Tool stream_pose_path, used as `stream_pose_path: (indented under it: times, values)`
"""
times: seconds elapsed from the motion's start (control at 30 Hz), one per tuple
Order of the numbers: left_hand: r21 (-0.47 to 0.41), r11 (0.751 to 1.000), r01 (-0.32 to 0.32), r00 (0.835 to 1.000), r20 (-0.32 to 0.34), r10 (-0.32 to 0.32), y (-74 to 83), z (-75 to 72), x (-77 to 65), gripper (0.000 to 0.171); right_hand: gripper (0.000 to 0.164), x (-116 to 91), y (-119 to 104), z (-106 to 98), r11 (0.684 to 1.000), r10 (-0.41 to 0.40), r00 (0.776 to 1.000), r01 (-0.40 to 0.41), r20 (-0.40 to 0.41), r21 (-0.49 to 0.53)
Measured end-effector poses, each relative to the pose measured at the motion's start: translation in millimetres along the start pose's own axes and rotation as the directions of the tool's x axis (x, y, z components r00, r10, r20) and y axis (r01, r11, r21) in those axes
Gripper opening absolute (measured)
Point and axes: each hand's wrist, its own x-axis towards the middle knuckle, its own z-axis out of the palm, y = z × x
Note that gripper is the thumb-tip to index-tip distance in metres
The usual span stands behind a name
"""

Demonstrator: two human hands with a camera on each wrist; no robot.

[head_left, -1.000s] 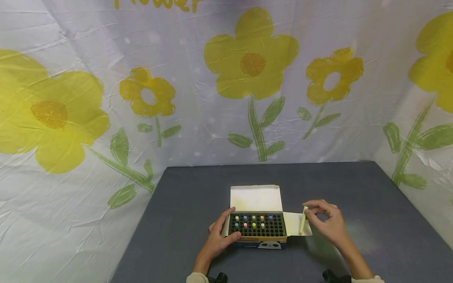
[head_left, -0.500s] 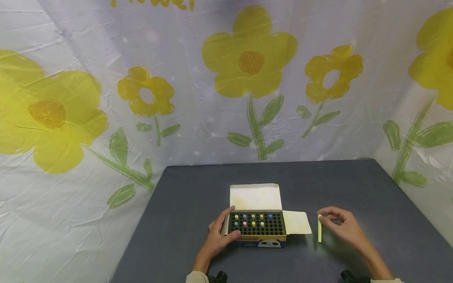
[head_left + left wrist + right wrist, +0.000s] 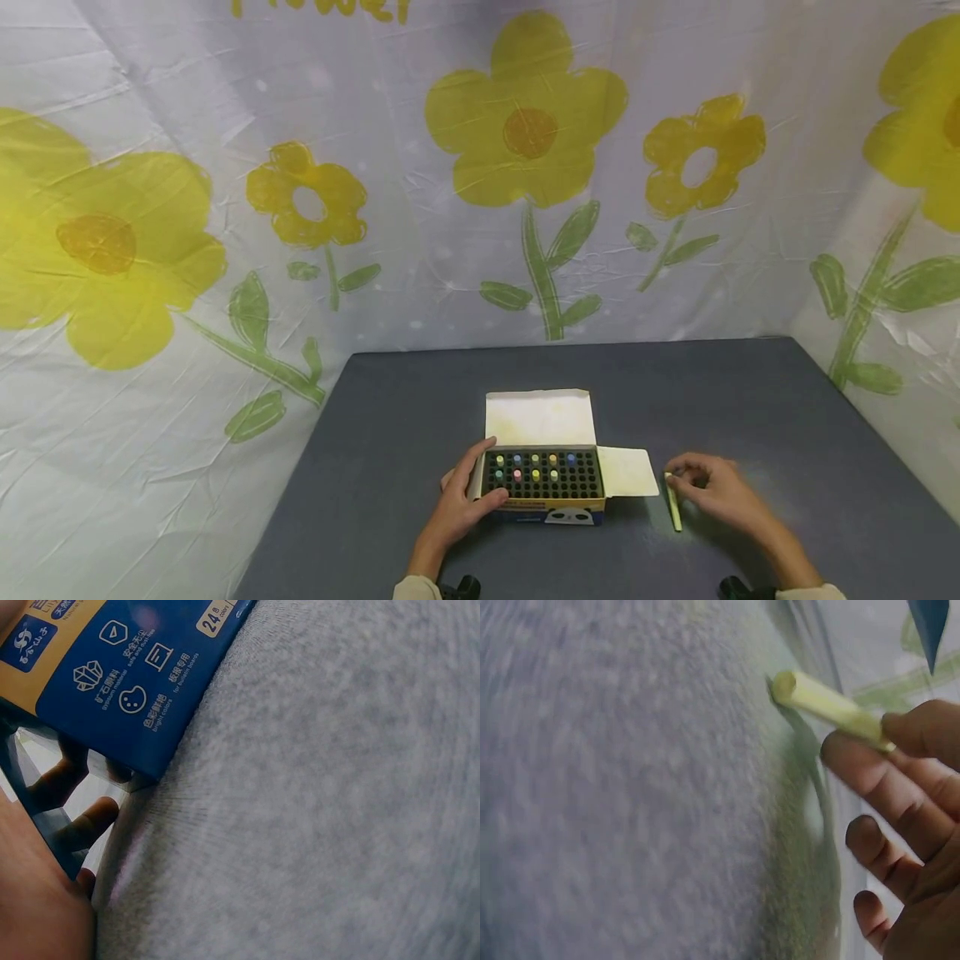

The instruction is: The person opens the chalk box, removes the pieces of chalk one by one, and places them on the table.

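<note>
A blue and yellow chalk box [image 3: 573, 517] stands open on the table, its black holed tray holding several coloured chalk sticks in two rows. My left hand [image 3: 457, 510] grips the box's left end, thumb at the front corner and fingers round the side. In the left wrist view, fingers show behind the box's end [image 3: 135, 682]. To the right of the box, my right hand [image 3: 723, 497] pinches a pale yellow chalk stick [image 3: 674, 510] by its upper end between thumb and fingers. The stick tilts, its lower end [image 3: 785, 686] at or just above the tabletop; I cannot tell which.
The box's white lid [image 3: 540, 418] lies folded back behind it. A white side flap [image 3: 628, 472] sticks out to the right, close to the right hand. A dark grey table [image 3: 405, 400] carries everything, and a flower-printed cloth [image 3: 420, 250] hangs round it.
My right hand has carried the chalk stick from over the side flap to the right, then lowered and tilted it beside the box. My left hand and the box stay in place.
</note>
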Motion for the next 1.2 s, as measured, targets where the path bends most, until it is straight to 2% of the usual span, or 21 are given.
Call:
stream_pose_path:
  times: [0.27,0.5,0.6,0.77,0.83,1.2]
  values:
    - [-0.017,1.000,0.007,1.000,0.013,-0.007,-0.4,-1.3,-0.4,0.073,0.011,6,-3,8,0.993,0.014,1.000,-0.014,-0.006,-0.121]
    - [-0.010,1.000,0.010,1.000,0.009,-0.009,-1.3,-1.2,0.0,0.074,0.009,12,-12,13,0.958,0.072,0.997,-0.076,-0.027,-0.277]
    - [-0.013,1.000,0.004,1.000,0.006,-0.004,-0.8,-1.0,0.0,0.073,0.009,13,-15,16,0.937,0.057,0.997,-0.070,-0.045,-0.343]
    - [-0.010,1.000,-0.007,1.000,-0.001,0.007,0.4,-0.5,-0.7,0.073,0.006,14,-16,19,0.904,-0.014,0.999,-0.007,-0.046,-0.427]
    - [-0.007,1.000,-0.010,1.000,-0.003,0.010,1.0,-0.2,-1.0,0.073,0.007,15,-16,20,0.895,-0.029,0.999,0.006,-0.045,-0.447]
    - [0.000,1.000,-0.007,1.000,-0.010,0.007,2.6,0.3,-2.1,0.072,0.008,14,-17,21,0.895,-0.005,0.999,-0.017,-0.049,-0.446]
